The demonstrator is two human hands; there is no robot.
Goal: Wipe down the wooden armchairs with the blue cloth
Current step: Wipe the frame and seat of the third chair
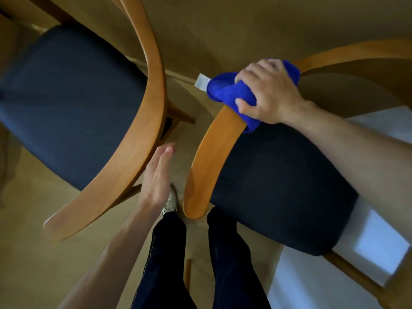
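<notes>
Two wooden armchairs with dark seat cushions stand side by side below me. The right chair's curved armrest (207,161) runs from near my legs up toward the back rail. My right hand (269,90) presses a bunched blue cloth (231,90) with a white tag around that armrest, near its bend. The left chair (66,103) has its own curved armrest (138,139) arching over its seat. My left hand (158,175) hangs flat with fingers straight in the gap between the two chairs, touching nothing.
The floor (44,253) is tan. My legs in dark trousers (227,259) and a light shoe (170,202) stand between the chairs. A white surface with a pale bright patch (379,246) lies at the lower right, behind the right chair's seat (278,186).
</notes>
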